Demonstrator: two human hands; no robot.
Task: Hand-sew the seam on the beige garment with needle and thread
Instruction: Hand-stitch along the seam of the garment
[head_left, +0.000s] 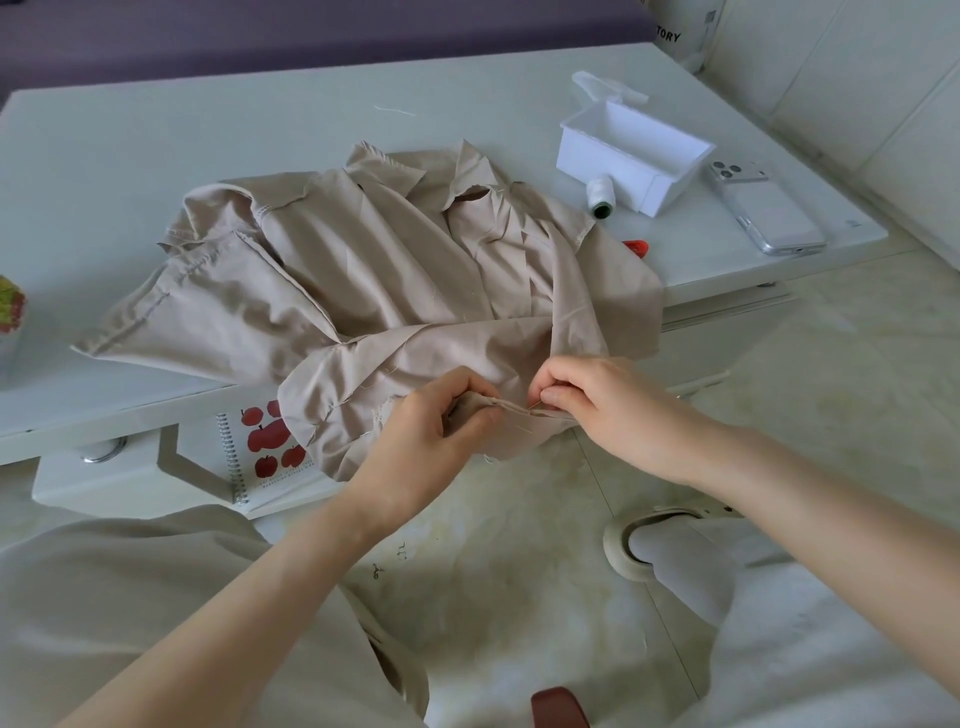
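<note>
Pinching a folded edge of the beige garment (374, 270) between them, both hands work just off the near edge of the white table (156, 130), where the cloth spills over from the crumpled heap on the tabletop. The seam (514, 409) shows as a narrow raised ridge running left to right across the short gap between the hands. The left hand (431, 421) curls round bunched fabric at the ridge's left end. The right hand (597, 410) nips thumb and forefinger together at its right end, on what looks like a thin glinting needle (534, 404), though it is too small to be sure. The next stitch would likely travel leftward along the ridge. The cloth is thin, matte and softly creased, with frayed raw edges. A white thread spool (601, 196) lies well apart, beside a white box (634, 156).
</note>
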